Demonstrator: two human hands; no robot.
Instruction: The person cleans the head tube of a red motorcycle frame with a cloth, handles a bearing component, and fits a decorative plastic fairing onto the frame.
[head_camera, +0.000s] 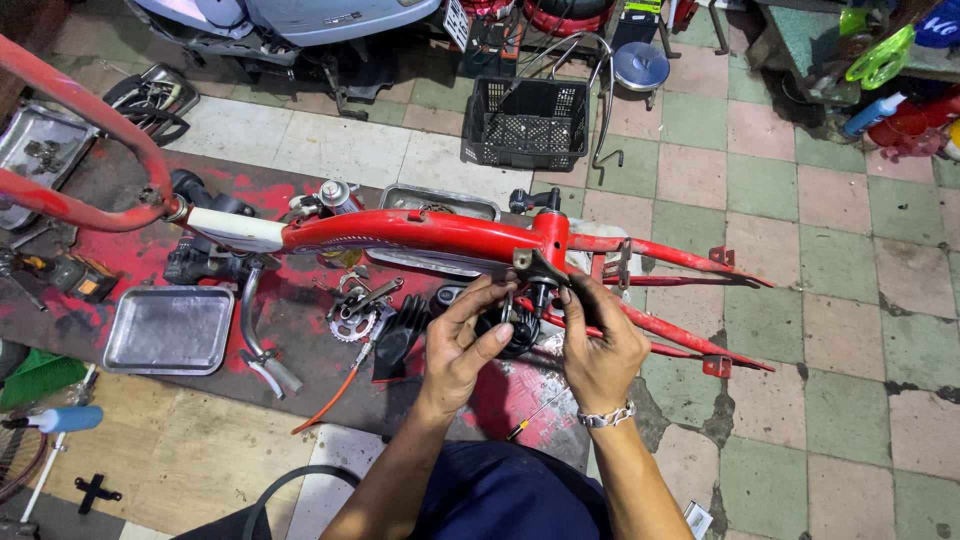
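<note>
A red bicycle frame (420, 232) lies across the middle of the scene, its white-sleeved head end at the left and its thin rear stays running out to the right over the tiled floor (800, 200). Under its left half spreads a red-stained dark mat (130, 270). Far behind the frame stands a black plastic crate (525, 122), and farther left the underside of a pale scooter (300, 20) shows.

On the mat, near and left, lies an empty metal tray (168, 330); a second tray (435, 205) sits just behind the frame's main tube. A toothed chainring (352, 325) lies near the frame's middle, with a black glove (400, 335) just right of it and an orange cable (325, 405) trailing nearer.

Both of the person's hands meet below the frame's bottom bracket. The left hand (462, 345) curls its fingers around a small black part (515, 330) at the bracket's underside. The right hand (600, 350), wearing a silver bracelet (607, 415) at the wrist, pinches the same part from the right side. The two hands sit close together, almost touching, with the black part gripped between them. A small screwdriver (535, 415) lies on the mat just near of the hands.
</note>
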